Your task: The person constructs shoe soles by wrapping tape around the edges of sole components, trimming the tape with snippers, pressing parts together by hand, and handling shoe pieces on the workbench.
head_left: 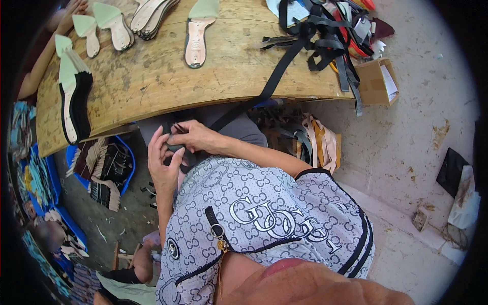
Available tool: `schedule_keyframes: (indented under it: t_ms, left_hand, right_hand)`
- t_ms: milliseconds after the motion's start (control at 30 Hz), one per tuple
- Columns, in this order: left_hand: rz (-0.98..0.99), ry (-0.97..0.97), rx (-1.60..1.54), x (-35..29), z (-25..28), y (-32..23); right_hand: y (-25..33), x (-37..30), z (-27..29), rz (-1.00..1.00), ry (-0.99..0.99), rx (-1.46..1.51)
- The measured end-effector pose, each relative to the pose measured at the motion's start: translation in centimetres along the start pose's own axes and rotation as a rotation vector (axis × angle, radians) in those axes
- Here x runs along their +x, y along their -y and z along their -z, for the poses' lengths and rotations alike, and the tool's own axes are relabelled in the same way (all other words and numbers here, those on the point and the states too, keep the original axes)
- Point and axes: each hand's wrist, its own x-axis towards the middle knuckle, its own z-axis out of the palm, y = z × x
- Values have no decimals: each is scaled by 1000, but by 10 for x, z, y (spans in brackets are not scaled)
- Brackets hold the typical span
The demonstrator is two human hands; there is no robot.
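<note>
Both my hands are together above my lap, just below the near edge of the wooden table (229,84). My right hand (199,137) is closed in a pinch, and a thin dark tool-like piece (179,128) shows between its fingers; its kind is unclear. My left hand (165,165) has its fingers curled around a small dark greyish piece, mostly hidden by the fingers. A long black strap (274,81) comes down from a tangle of black straps (325,38) on the table, over the edge, toward my right wrist.
Pale green and beige insole-shaped pieces (195,43) lie on the table, one black-edged stack (76,101) at its left end. Another person's arm (38,71) is at far left. Blue baskets (133,165) with more pieces stand on the floor. A cardboard box (373,84) is at right.
</note>
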Motion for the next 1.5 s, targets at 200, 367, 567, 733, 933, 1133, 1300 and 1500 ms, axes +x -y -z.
schedule_keyframes:
  t_ms: [200,367,567,733,933,1133,1300,1500]
  left_hand:
    - [28,64,-108,-7,6,1]
    - [-14,130,-194,-13,-4,-5]
    - [121,209,-152,-15,-1,-4]
    - [30,491,120,-14,4,9]
    - [30,543,291,-1,2,2]
    - [307,339,-625,28,4,-18]
    - [236,149,-639,49,-17,-19]
    - [178,25,-643,52,-14,-22]
  right_hand:
    - [8,-1,6,23,-91,-2]
    - [21,0,11,-65,77,168]
    - [45,2,12,101,82,134]
    - [70,8,17,220,24,11]
    - [119,4,21,364,60,-13]
    - [100,-11,7,298,161,-287]
    - [63,-18,6,258,42,-213]
    - [71,-19,18,336,-154,-132]
